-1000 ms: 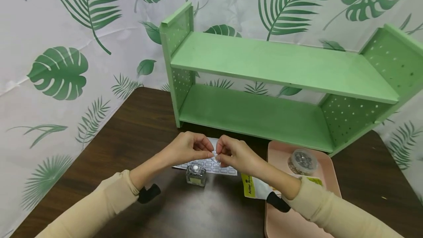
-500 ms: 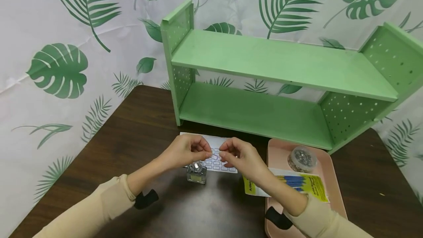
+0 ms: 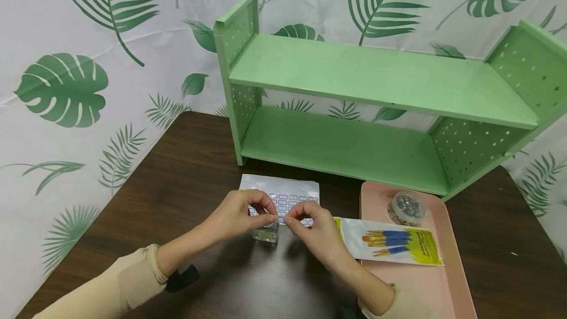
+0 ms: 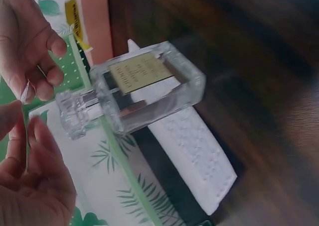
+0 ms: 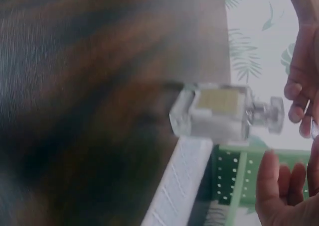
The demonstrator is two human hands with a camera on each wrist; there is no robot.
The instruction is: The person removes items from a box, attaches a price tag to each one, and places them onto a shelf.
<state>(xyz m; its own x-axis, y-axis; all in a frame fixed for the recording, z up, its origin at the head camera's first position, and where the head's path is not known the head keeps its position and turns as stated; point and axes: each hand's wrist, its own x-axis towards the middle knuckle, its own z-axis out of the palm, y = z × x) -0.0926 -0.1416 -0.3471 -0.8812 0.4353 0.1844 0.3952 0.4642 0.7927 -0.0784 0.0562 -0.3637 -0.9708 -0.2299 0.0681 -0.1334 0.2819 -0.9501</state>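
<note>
Thumb and forefinger of my left hand (image 3: 241, 215) and of my right hand (image 3: 316, 230) meet over the table, pinching a small whitish label sticker (image 4: 25, 92) between them. Just beneath the left fingertips stands an upright clear glass perfume bottle (image 3: 266, 234) with a faceted stopper and a gold label, partly covered by that hand in the head view. In the left wrist view the bottle (image 4: 149, 86) is apart from both hands. Behind it lies a white sheet of blue-bordered label stickers (image 3: 288, 185), its near part overlapped by the hands.
A green two-tier shelf (image 3: 341, 144) stands at the back. On the right, a pink tray (image 3: 412, 279) bears a round clear tub (image 3: 407, 208) of small pieces. A packet of paintbrushes (image 3: 394, 242) lies across the tray's left rim.
Both hands have come down and nearer, from over the sticker sheet toward the bottle, still pinching the label sticker. More of the sheet and of the brush packet shows now.
</note>
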